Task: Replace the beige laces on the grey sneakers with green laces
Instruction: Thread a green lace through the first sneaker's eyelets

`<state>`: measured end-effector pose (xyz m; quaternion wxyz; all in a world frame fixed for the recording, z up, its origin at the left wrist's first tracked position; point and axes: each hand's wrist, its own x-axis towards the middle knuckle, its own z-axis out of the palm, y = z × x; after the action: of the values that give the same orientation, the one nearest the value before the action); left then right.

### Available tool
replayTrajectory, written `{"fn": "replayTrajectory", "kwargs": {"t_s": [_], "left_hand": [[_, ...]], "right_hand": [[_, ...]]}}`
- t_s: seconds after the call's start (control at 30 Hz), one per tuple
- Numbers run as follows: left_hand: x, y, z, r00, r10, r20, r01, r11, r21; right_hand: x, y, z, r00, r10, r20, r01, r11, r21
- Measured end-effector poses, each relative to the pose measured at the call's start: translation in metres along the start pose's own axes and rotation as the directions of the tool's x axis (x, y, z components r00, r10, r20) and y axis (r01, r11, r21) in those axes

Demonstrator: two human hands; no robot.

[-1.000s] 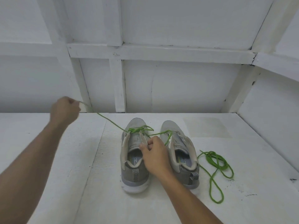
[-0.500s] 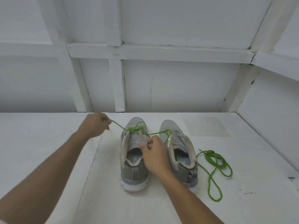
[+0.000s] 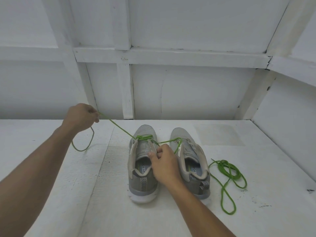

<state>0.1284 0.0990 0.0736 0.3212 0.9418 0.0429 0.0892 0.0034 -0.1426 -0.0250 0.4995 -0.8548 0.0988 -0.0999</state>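
The green lace [image 3: 143,137] crosses only the front eyelets of the left sneaker [image 3: 141,178], which stands on the table [image 3: 85,194] just beside the right sneaker [image 3: 182,134]. The left hand [image 3: 80,118] pinches one end, pulled taut up and to the left. The right hand [image 3: 165,165] pinches at the shoe's inner eyelet edge. Lacing looks barely begun; next, an end must go through the following eyelet. The other strand trails over the right sneaker and could snag. A spare lace [image 3: 223,169] lies coiled to the right.
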Motion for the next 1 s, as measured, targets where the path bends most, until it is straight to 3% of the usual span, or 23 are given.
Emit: {"fn": "replayTrajectory", "kwargs": {"t_s": [0.13,0.3,0.4,0.57,0.67,0.83,1.0], "left_hand": [[-0.005,0.007,0.002,0.997,0.001,0.074,-0.002,1.0,0.022],[-0.011,0.02,0.005,0.965,-0.087,0.246,0.039,0.98,0.194],[-0.027,0.036,0.016,0.954,-0.013,0.299,-0.019,0.995,0.103],[-0.052,0.058,0.051,0.938,0.132,0.319,-0.058,0.971,-0.231],[-0.059,0.064,0.075,0.934,0.21,0.288,-0.146,0.963,-0.228],[-0.073,0.06,0.105,0.959,0.163,0.23,-0.079,0.938,-0.337],[-0.083,0.054,0.114,0.965,0.161,0.209,-0.087,0.943,-0.322]], "right_hand": [[-0.001,-0.001,-0.001,1.0,0.021,0.018,-0.021,1.0,0.021],[0.005,-0.011,-0.014,0.99,0.11,0.093,-0.111,0.994,0.002],[0.009,-0.022,-0.019,0.983,0.128,0.128,-0.121,0.991,-0.057],[0.029,-0.042,-0.02,0.979,0.117,0.166,-0.09,0.983,-0.162],[0.036,-0.049,-0.019,0.973,0.125,0.192,-0.082,0.973,-0.216],[0.038,-0.044,-0.02,0.969,0.158,0.19,-0.135,0.983,-0.127],[0.036,-0.035,-0.016,0.969,0.22,0.114,-0.215,0.975,-0.051]]}}
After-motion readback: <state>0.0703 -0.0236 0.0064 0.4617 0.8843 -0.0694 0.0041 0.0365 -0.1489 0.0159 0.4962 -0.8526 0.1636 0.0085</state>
